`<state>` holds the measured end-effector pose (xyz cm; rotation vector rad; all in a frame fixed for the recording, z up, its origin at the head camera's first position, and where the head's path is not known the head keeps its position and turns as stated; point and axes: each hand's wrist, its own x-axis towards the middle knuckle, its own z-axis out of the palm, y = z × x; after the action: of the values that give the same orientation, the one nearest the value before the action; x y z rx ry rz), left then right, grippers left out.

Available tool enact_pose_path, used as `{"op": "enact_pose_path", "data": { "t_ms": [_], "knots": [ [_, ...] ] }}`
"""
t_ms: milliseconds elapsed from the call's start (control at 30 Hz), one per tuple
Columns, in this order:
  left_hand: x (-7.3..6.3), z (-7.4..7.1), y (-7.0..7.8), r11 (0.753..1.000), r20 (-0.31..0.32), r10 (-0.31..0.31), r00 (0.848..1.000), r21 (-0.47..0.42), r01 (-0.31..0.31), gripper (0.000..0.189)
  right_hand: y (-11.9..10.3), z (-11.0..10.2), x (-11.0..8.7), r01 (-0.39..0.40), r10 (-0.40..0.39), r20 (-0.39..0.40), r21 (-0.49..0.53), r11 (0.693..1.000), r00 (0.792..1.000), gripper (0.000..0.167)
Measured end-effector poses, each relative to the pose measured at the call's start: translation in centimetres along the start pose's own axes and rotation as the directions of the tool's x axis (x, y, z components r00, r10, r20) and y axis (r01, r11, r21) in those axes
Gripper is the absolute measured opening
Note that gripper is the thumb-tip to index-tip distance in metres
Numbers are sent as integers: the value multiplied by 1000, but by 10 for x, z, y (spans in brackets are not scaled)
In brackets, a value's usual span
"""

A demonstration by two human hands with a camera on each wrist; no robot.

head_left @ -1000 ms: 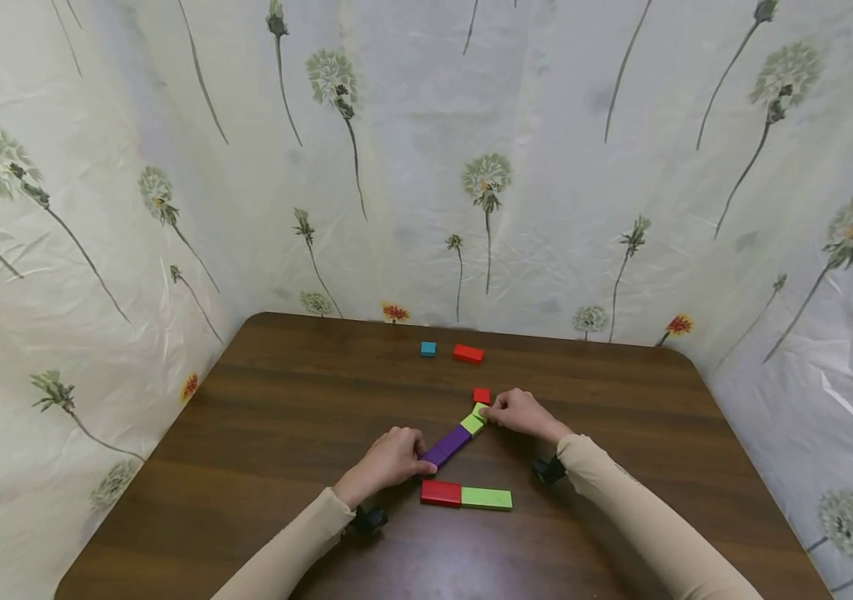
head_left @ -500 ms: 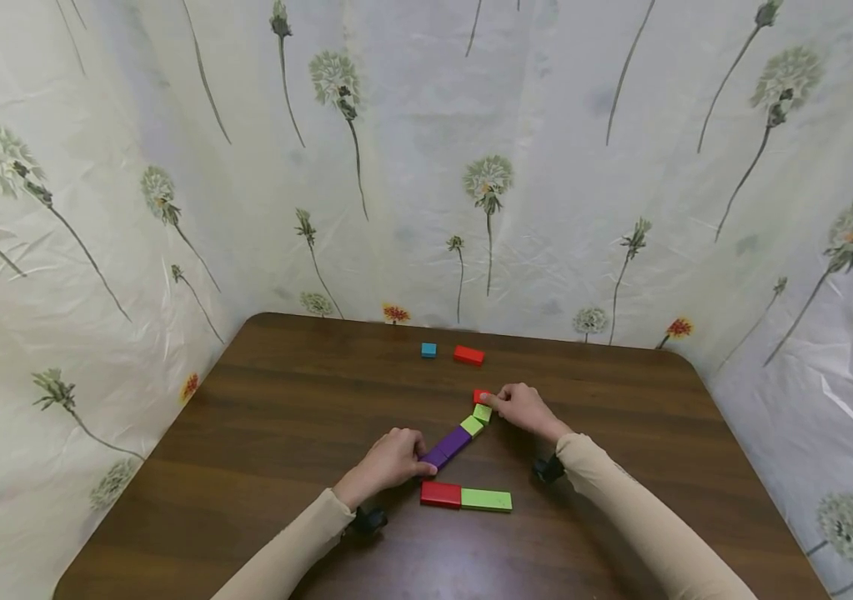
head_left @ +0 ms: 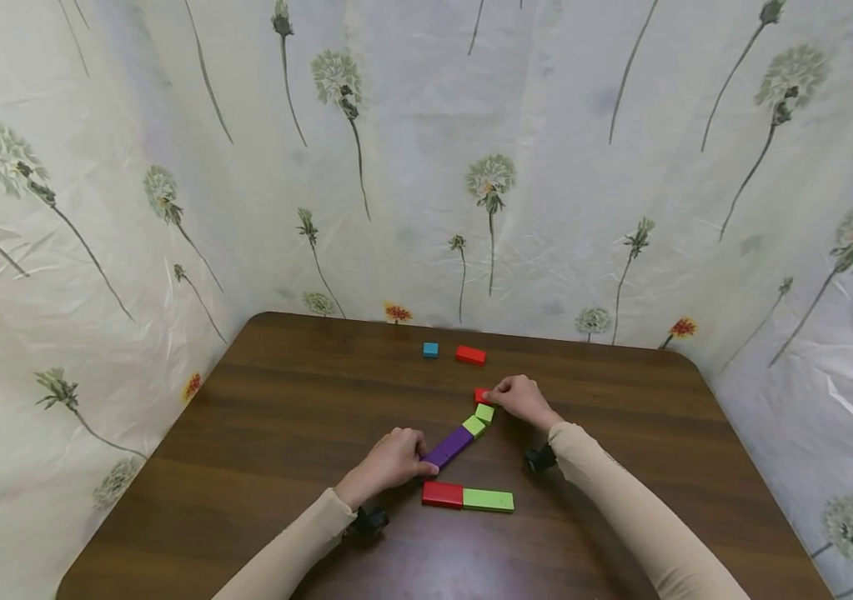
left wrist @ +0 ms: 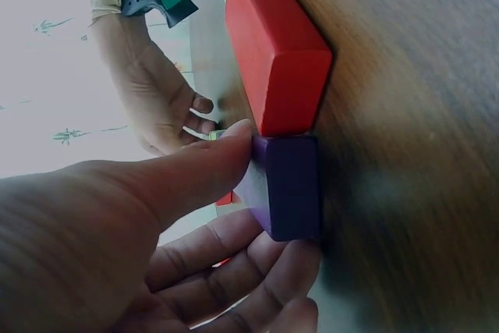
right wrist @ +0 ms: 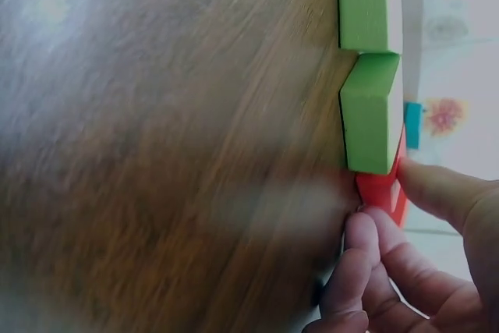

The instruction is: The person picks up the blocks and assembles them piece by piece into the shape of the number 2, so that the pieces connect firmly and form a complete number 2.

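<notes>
A slanting row of blocks lies on the table. Its near end is a purple block (left wrist: pixel 294 185), which my left hand (head_left: pixel 390 458) pinches between thumb and fingers. More purple (head_left: pixel 456 440) continues the row, followed by two small green blocks (head_left: pixel 474 426), the farther one (right wrist: pixel 366 115) turned at an angle to the other. At the far end sits a small red block (head_left: pixel 481 395). My right hand (head_left: pixel 522 400) pinches that red block from the right, thumb on its top and fingers at its side; part of it is hidden by them.
In front of the row, a larger red block (head_left: pixel 442 494) and a long green block (head_left: pixel 489 500) lie end to end. Towards the back edge of the brown table (head_left: pixel 306 375) are a blue block (head_left: pixel 430 350) and a red block (head_left: pixel 471 356). A flower-printed curtain hangs behind.
My right hand has shifted from the farther green block to the small red block, a little farther away. The left hand keeps its pinch on the purple block.
</notes>
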<state>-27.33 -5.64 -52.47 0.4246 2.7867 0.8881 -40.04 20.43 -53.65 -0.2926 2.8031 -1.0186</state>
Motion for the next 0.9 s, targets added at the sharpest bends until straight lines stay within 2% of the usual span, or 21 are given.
{"op": "enact_pose_path", "data": {
  "t_ms": [533,900],
  "knots": [
    [0,0,1,1000,-1,-5,1000,5,5,27,3,-5,-4,10,-10,21,6,1000,1000,24],
    [-1,0,1,1000,-9,10,1000,11,-9,28,1,-5,-9,-2,2,4,-9,1000,1000,24]
  ]
}}
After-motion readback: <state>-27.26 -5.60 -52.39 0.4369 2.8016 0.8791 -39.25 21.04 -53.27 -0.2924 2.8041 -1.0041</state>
